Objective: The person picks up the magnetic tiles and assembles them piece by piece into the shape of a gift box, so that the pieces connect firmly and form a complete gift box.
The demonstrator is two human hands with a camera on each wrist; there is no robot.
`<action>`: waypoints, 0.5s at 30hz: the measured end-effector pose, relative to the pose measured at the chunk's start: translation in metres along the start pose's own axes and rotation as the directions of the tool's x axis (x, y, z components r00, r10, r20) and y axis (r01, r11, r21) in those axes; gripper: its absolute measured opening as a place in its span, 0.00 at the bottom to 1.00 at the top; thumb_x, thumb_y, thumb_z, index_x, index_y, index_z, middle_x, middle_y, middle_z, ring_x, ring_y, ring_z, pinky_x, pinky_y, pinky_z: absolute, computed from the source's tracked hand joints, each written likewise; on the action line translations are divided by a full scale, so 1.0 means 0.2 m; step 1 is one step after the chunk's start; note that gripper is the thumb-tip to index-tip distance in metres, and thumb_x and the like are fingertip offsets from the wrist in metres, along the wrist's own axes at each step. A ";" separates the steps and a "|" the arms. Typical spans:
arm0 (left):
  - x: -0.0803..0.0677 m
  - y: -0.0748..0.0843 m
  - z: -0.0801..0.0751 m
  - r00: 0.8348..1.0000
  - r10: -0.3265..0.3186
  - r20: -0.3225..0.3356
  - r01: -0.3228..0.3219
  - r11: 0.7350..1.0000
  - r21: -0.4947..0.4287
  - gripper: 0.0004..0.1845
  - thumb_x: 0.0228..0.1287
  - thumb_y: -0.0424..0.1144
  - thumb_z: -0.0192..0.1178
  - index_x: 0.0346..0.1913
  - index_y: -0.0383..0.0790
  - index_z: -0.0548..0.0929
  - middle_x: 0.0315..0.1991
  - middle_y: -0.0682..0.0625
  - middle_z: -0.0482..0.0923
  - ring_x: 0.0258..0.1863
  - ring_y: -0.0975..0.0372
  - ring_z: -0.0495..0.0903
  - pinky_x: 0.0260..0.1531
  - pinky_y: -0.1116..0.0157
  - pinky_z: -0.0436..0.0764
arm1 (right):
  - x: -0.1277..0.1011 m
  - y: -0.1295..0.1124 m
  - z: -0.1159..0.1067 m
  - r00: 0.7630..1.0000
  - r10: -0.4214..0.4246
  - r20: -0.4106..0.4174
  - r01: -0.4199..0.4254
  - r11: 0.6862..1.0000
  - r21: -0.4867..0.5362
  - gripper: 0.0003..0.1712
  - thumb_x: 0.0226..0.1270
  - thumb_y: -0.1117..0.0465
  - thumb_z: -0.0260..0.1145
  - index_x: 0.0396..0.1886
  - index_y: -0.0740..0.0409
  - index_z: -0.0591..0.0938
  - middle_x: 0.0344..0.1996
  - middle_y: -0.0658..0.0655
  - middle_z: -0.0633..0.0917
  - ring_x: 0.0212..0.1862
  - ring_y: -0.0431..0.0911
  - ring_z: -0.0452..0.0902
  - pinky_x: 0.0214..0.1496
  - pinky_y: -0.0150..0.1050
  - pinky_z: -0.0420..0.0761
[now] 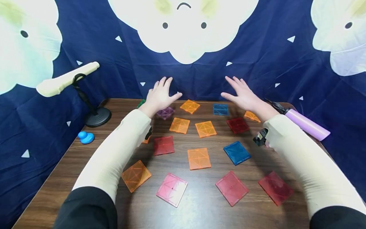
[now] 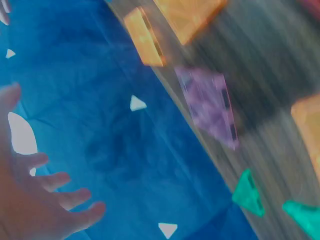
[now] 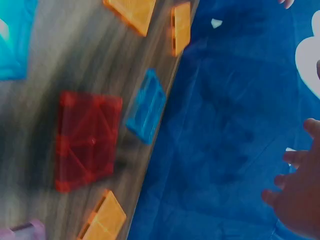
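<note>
Hovering flat-fingered, both hands [image 1: 160,95] overhang glossy translucent square tiles [image 1: 199,158].

Flat tiles [image 1: 199,158] lie scattered across the table [image 1: 57,178] at frame centre. A stand [image 1: 95,116] sits at its upper left edge, a small figure [image 1: 85,137] just below it; a cylinder [image 1: 307,124] lies upper right.

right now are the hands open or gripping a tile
Open: the left hand and right hand hover with fingers spread, holding nothing.
</note>
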State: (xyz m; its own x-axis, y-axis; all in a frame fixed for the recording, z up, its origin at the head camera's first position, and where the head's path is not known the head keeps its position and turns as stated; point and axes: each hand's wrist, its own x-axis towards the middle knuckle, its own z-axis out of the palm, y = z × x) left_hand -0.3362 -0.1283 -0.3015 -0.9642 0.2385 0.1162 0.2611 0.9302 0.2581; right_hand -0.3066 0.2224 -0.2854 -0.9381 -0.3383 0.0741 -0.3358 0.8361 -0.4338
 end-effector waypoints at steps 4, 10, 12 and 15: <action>-0.07 0.02 0.02 0.995 0.030 -0.093 -0.046 0.985 -0.166 0.40 0.73 0.60 0.55 0.79 0.42 0.59 0.77 0.40 0.58 0.74 0.45 0.60 0.69 0.44 0.64 | -0.09 -0.01 0.02 0.994 -0.104 -0.044 0.109 0.986 0.129 0.42 0.80 0.42 0.55 0.84 0.51 0.53 0.81 0.63 0.50 0.81 0.58 0.38 0.77 0.61 0.42; -0.23 0.07 0.08 0.984 0.138 -0.114 -0.166 0.943 -0.287 0.29 0.73 0.48 0.61 0.72 0.41 0.70 0.68 0.43 0.71 0.62 0.51 0.75 0.59 0.52 0.75 | -0.26 -0.02 0.10 0.966 -0.228 -0.123 0.253 0.936 0.243 0.31 0.78 0.58 0.62 0.76 0.56 0.68 0.73 0.59 0.69 0.74 0.55 0.61 0.72 0.56 0.61; -0.29 0.10 0.10 0.976 0.190 -0.105 -0.213 0.932 -0.292 0.27 0.72 0.46 0.63 0.69 0.41 0.74 0.65 0.44 0.74 0.58 0.52 0.78 0.56 0.53 0.77 | -0.33 -0.01 0.12 0.957 -0.261 -0.127 0.286 0.922 0.262 0.29 0.76 0.61 0.64 0.74 0.56 0.71 0.70 0.57 0.73 0.70 0.53 0.67 0.69 0.51 0.66; -0.38 0.13 0.14 0.961 0.261 -0.091 -0.277 0.911 -0.305 0.24 0.70 0.44 0.65 0.65 0.39 0.77 0.61 0.44 0.77 0.56 0.52 0.80 0.56 0.53 0.77 | -0.42 0.01 0.17 0.947 -0.302 -0.111 0.321 0.908 0.269 0.27 0.74 0.64 0.66 0.71 0.56 0.74 0.67 0.56 0.77 0.65 0.51 0.72 0.64 0.39 0.72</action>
State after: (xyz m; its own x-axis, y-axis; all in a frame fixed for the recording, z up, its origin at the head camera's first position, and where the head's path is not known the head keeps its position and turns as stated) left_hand -0.2580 -0.1141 -0.3307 -0.8541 0.4467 0.2664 0.5188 0.6965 0.4957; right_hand -0.2258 0.2379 -0.3221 -0.7965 -0.5247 0.3006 -0.5830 0.5343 -0.6121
